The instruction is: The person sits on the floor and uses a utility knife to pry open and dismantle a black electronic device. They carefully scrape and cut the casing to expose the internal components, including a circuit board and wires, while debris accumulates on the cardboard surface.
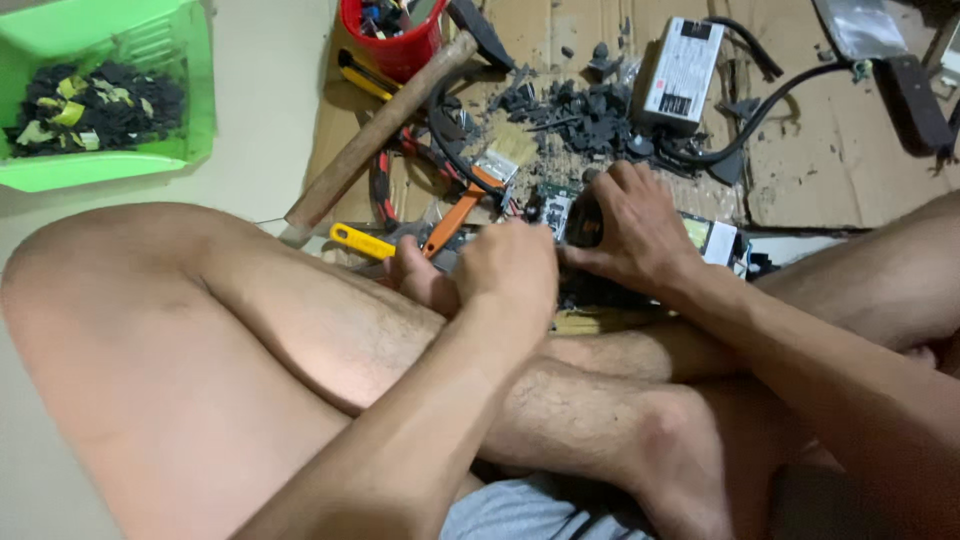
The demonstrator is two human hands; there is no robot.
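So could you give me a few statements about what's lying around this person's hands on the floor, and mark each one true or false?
1. The green tray holds dark scraps. True.
2. The hammer has a metal handle. False: its handle is wooden.
3. The right hand rests on a small circuit board. True.
4. The red cup is empty. False: small parts fill it.
5. The paintbrush has an orange handle. True.
6. The left hand is far from the right. False: they work close together.
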